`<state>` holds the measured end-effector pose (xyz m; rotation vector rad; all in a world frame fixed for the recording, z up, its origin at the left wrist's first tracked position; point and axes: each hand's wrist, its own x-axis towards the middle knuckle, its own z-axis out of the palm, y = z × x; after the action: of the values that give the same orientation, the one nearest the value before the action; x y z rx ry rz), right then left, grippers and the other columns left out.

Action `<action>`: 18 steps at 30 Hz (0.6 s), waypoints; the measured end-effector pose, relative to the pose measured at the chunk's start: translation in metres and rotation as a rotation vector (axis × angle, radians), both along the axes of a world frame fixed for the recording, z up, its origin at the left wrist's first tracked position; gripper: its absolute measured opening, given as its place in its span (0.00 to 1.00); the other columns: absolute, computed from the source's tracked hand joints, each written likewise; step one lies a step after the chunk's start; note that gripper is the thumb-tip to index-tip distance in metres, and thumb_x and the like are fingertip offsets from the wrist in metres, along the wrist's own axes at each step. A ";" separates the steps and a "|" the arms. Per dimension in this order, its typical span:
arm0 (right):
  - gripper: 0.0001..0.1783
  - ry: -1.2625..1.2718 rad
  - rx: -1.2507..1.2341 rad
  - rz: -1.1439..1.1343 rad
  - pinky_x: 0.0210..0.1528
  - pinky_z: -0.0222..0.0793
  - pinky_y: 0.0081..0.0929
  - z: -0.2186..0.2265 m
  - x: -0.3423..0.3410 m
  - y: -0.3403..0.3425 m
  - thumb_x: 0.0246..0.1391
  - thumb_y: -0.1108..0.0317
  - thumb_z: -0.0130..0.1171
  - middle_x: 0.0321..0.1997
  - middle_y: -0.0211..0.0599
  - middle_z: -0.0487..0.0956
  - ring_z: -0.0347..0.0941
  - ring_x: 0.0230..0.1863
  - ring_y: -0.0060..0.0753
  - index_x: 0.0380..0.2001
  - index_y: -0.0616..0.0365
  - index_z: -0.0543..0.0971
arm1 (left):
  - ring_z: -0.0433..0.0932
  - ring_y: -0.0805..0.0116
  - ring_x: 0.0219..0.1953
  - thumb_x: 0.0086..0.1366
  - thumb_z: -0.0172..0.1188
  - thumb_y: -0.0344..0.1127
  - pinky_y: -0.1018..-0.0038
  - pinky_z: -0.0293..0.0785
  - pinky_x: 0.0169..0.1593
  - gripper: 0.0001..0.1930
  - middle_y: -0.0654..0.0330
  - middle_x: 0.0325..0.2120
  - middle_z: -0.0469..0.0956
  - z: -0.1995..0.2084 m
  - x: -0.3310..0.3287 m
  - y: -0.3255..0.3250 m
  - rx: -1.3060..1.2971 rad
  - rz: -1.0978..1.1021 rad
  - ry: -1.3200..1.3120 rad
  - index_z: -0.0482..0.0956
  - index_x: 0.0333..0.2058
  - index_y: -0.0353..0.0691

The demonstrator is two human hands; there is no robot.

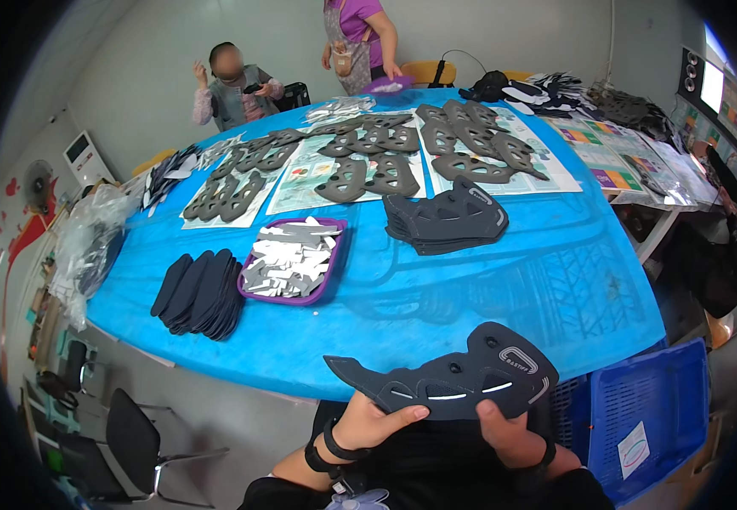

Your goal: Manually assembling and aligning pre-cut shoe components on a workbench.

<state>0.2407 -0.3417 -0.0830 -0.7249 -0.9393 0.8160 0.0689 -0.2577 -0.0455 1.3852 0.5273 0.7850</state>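
Observation:
Close to my body, in front of the table's near edge, both hands hold a dark grey shaped pad with triangular cut-outs, pale strips showing in them, and two black round studs. My left hand grips its lower left part, thumb on top and fingers underneath. At the lower right, my right hand pinches the pad's edge with the thumb upward; its other fingers are hidden behind. Beyond it on the table lies a stack of similar grey pads. A purple basket of white and grey strips stands left of that stack.
Dark oval pieces are piled beside the basket on the blue-covered table. Several rows of grey pads lie on paper sheets farther back. Two people are at the far side. Blue crates stand at lower right.

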 end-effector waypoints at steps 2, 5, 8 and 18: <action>0.20 -0.018 0.018 -0.006 0.49 0.63 0.25 0.003 0.006 -0.001 0.51 0.74 0.54 0.46 0.36 0.72 0.67 0.47 0.25 0.48 0.66 0.68 | 0.70 0.80 0.33 0.54 0.63 0.28 0.80 0.66 0.37 0.10 0.66 0.29 0.76 0.000 -0.003 0.000 -0.013 0.017 -0.018 0.75 0.34 0.35; 0.20 -0.049 0.036 -0.038 0.49 0.63 0.24 0.006 0.005 0.000 0.50 0.75 0.54 0.46 0.37 0.72 0.67 0.46 0.24 0.48 0.68 0.68 | 0.71 0.80 0.33 0.53 0.64 0.28 0.81 0.66 0.37 0.10 0.65 0.29 0.76 -0.002 -0.006 -0.001 0.023 0.024 0.005 0.74 0.34 0.34; 0.20 -0.042 0.052 -0.052 0.49 0.63 0.24 0.008 0.002 0.002 0.50 0.74 0.54 0.46 0.37 0.72 0.67 0.46 0.25 0.47 0.68 0.68 | 0.71 0.81 0.33 0.53 0.64 0.28 0.82 0.67 0.37 0.11 0.65 0.28 0.76 -0.007 -0.005 -0.002 -0.083 0.099 -0.056 0.74 0.34 0.34; 0.23 0.051 -0.035 -0.061 0.55 0.61 0.31 -0.005 0.008 0.004 0.51 0.73 0.53 0.51 0.39 0.70 0.66 0.53 0.32 0.52 0.65 0.64 | 0.72 0.80 0.34 0.53 0.65 0.28 0.82 0.68 0.38 0.14 0.64 0.32 0.77 -0.013 -0.007 0.007 -0.123 0.110 -0.105 0.73 0.37 0.33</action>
<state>0.2491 -0.3376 -0.0878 -0.7563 -0.8554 0.7957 0.0614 -0.2510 -0.0587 1.2023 0.5635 0.8942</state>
